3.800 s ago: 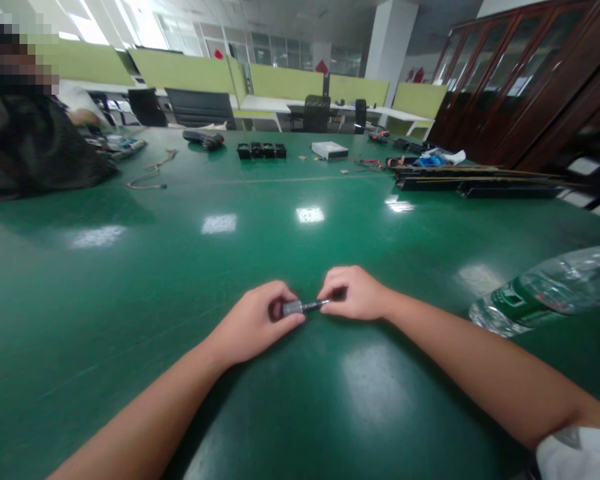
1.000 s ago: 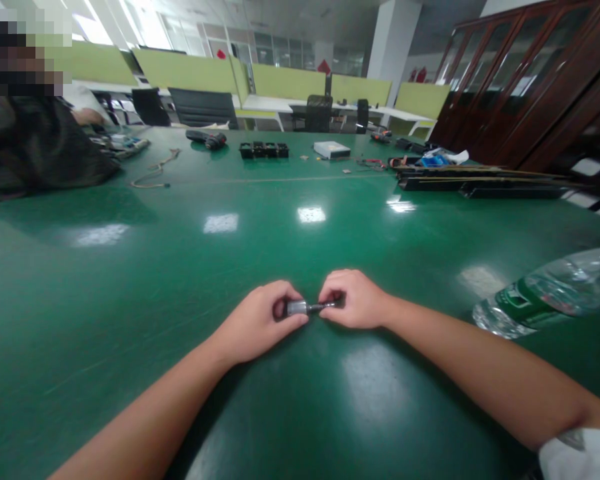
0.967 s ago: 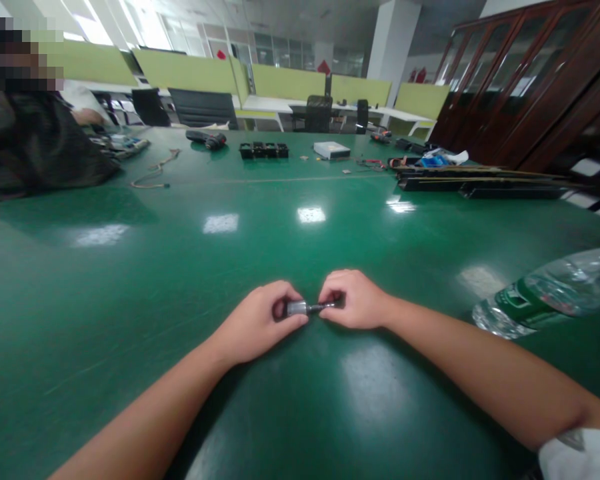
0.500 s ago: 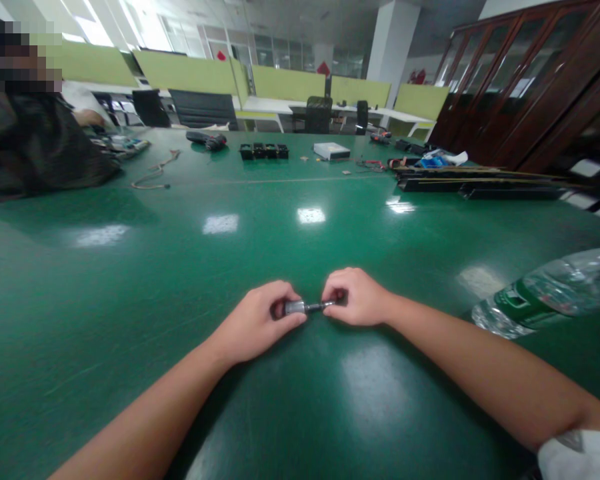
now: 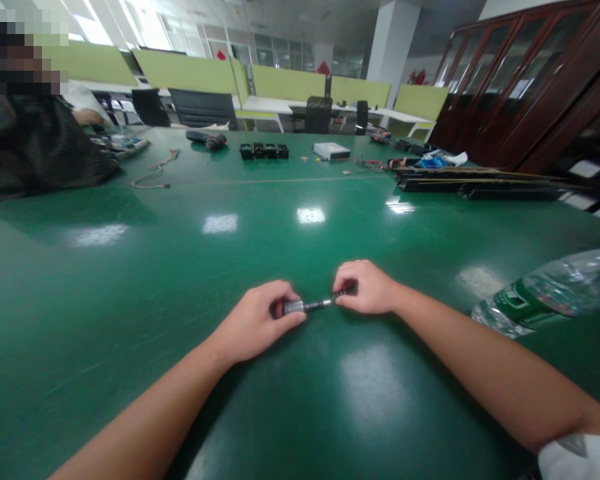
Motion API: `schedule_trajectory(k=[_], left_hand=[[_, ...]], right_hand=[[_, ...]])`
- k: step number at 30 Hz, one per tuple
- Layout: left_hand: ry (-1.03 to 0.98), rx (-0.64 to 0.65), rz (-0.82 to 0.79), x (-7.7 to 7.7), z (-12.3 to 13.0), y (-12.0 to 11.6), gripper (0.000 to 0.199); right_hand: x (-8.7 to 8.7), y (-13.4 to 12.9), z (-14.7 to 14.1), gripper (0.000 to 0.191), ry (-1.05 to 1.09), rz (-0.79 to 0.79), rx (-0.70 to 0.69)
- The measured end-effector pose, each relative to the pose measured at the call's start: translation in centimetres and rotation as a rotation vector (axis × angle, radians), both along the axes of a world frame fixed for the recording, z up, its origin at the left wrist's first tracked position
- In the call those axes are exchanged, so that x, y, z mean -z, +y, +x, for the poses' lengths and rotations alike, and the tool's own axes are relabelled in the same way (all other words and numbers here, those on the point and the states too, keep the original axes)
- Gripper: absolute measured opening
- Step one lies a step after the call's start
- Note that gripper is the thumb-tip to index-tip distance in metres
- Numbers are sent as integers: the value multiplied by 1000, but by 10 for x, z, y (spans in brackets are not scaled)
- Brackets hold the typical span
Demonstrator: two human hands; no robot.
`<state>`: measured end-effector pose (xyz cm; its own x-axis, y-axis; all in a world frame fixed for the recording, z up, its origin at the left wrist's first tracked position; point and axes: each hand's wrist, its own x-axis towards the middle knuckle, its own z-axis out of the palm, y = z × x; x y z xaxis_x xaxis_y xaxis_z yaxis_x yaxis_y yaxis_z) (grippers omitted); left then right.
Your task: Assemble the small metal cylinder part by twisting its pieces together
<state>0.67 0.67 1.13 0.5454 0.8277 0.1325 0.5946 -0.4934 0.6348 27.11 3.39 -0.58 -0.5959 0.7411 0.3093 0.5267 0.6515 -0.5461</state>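
Note:
My left hand (image 5: 263, 320) is closed around the grey cylindrical handle of a slim screwdriver-like tool (image 5: 295, 307). Its thin dark shaft, with a silvery end, points right and a little upward, low over the green table (image 5: 300, 400). Thumb and fingers of my right hand (image 5: 367, 288) pinch a small dark, ridged piece (image 5: 339, 293) just beyond the shaft's tip. Too little of that piece shows to tell its kind. Piece and tip lie very close; whether they touch I cannot tell.
On the right lies a clear plastic bottle (image 5: 540, 293) with a green label. Long dark strips (image 5: 480, 180) lie at the back right, and a row of black blocks (image 5: 264, 152) and a white box (image 5: 331, 152) farther back. A person (image 5: 35, 147) sits at the far left.
My right hand has moved right and slightly away from me, off the shaft's end. More of the silvery tip and the dark piece now shows. The left hand has hardly moved.

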Motion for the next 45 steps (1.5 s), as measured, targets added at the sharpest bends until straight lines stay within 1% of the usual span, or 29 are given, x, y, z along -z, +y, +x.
schedule_trajectory(k=[8, 14, 21, 27, 31, 34, 37, 40, 42, 45], left_hand=[[8, -11, 0, 2, 0, 0, 20], [7, -6, -4, 2, 0, 0, 20], [8, -2, 0, 5, -2, 1, 21], [3, -4, -10, 5, -2, 1, 23], [-18, 12, -2, 7, -2, 2, 22], [-24, 20, 11, 9, -3, 3, 22], [-37, 30, 18, 11, -3, 4, 21], [-38, 21, 22, 12, -3, 3, 21], [-34, 12, 22, 11, -2, 3, 23], [-34, 23, 14, 9, -2, 2, 27]], right_hand=[[0, -1, -1, 7, 26, -25, -48], [1, -5, -11, 7, 42, -14, -66], [1, -11, -18, 17, 56, 22, -90], [3, -10, -17, 13, 84, 55, -93], [5, -9, -20, 13, 63, 34, -121], [5, -11, -23, 17, 86, 0, -91], [4, -16, -27, 26, 132, -41, -70], [3, -19, -28, 32, 112, -29, -76], [3, -19, -28, 32, 84, -16, -64], [4, -17, -28, 23, 53, -3, -78]])
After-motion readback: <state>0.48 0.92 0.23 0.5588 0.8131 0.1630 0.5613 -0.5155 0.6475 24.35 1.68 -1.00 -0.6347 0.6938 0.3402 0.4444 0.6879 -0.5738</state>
